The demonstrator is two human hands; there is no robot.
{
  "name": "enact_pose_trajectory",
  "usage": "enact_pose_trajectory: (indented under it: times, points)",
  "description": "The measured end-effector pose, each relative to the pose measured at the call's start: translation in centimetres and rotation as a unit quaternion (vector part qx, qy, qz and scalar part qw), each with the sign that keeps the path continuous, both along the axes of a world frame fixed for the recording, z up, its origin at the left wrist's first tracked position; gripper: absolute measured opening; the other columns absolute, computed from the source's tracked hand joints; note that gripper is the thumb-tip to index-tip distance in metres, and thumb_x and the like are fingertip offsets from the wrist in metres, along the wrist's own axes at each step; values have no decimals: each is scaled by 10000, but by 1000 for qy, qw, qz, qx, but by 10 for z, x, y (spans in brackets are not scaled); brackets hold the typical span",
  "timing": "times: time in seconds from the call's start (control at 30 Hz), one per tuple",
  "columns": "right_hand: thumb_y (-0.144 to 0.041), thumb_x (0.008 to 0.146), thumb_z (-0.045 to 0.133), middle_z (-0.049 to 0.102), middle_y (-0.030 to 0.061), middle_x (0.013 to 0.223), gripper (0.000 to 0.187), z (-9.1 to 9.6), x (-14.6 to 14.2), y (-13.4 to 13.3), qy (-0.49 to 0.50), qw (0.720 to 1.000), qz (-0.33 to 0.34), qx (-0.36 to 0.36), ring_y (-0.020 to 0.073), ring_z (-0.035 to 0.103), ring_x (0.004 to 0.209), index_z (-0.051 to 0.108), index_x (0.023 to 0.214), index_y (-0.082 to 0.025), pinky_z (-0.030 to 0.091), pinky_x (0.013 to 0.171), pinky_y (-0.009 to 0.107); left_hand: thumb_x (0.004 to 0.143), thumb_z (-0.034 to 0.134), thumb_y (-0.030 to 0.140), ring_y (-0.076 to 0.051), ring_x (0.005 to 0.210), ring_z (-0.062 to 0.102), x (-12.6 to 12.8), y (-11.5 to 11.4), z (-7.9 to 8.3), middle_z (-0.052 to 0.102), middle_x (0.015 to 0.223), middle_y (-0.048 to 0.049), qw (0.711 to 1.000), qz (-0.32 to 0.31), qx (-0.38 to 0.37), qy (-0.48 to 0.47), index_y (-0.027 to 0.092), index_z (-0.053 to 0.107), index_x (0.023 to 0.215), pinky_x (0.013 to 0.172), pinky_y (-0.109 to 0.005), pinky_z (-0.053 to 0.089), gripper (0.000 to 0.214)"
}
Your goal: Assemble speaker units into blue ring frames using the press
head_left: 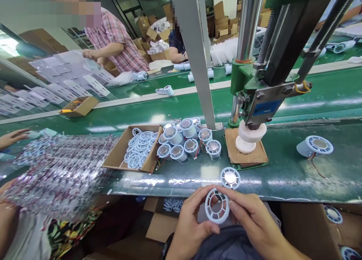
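Note:
Between my two hands, in front of the bench edge, is a light-blue round plastic housing with a spoked ring face and an open centre. My left hand grips its left side, the thumb along the lower rim. On the other side my right hand holds it with thumb and fingers at the right and upper rim. Just beyond my fingers, a spoked blue part with a silver disc in its middle lies at the bench edge. Whether anything is inside the held housing I cannot make out.
A green hand press with white pads stands on the bench. Left of it are several wired blue housings and a cardboard box of blue rings. One wired housing sits at right. Co-workers are at left and across the belt.

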State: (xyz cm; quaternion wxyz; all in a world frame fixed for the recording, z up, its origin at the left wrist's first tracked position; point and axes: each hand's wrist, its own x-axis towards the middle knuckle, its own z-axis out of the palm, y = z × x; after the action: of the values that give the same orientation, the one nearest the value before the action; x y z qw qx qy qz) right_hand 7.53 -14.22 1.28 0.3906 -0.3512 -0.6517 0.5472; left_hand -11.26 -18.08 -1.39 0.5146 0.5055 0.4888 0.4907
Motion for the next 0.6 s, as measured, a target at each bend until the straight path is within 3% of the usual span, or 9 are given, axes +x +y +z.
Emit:
enact_pose_trajectory:
  times: [0.17,0.27,0.37,0.43,0.47,0.6]
  points:
    - [-305,1025,447,703,7,751,398,-1,-3,0,-23,1000,9,9,96,564,564,675,1340,-220,519,595,179,647,813,695,-237,910,668,0,4,0,709,1043,-68,1000,-4,-6,3,259,726,1237,840,-276,535,739]
    - [-285,1021,442,704,-2,728,387,-4,-1,4,-56,997,-6,51,92,592,560,693,1299,-192,519,589,163,615,802,738,-271,967,673,-4,-1,3,710,1101,-97,1000,7,-11,27,238,725,1229,877,-305,533,796]
    - [-275,993,474,715,-13,719,332,-12,13,14,-105,981,-100,133,97,656,610,715,1201,-180,539,650,157,571,840,734,-294,964,679,-19,-18,-4,732,1068,-105,989,-96,-52,103,228,756,1170,904,-333,521,788]
    - [-309,977,506,720,-18,718,289,-21,26,24,-147,960,-175,160,99,658,595,713,1141,-192,532,634,162,535,900,654,-288,899,692,-34,-33,-20,760,980,-77,968,-148,-123,158,246,789,1082,887,-338,522,691]
    - [-334,972,516,717,-20,710,281,-27,31,30,-166,952,-202,159,100,645,568,708,1125,-199,523,605,167,557,906,605,-290,896,697,-42,-40,-32,769,972,-69,962,-126,-162,182,251,794,1058,890,-344,522,624]
    - [-410,963,527,717,-9,701,290,-44,39,45,-195,941,-239,140,120,623,526,699,1090,-213,505,538,202,790,728,486,-325,1071,674,-78,-49,-91,735,1144,-129,927,131,-238,258,198,726,1181,1005,-431,479,486]
